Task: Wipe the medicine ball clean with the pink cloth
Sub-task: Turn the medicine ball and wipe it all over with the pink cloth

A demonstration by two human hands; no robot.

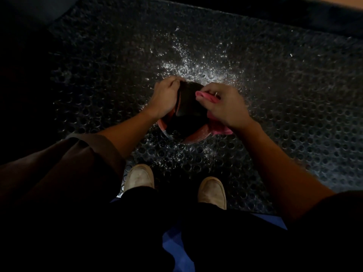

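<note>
Looks like a gym or workout room, dimly lit. Shows first in the flooring: a thick black rubber mat, punched all over with rows of round holes, of the kind common in training areas. Lies over a blue floor, peeking out at the near edge. Carries a scatter of white specks, chalk or droplets, cannot tell which. Shows next in the gear: a medicine ball, dark with red and white low on its side, at the mat's middle. Adds a pair of pale shoes planted on the mat. Fades into darkness past the mat's edges, hiding the rest of the room.
</note>
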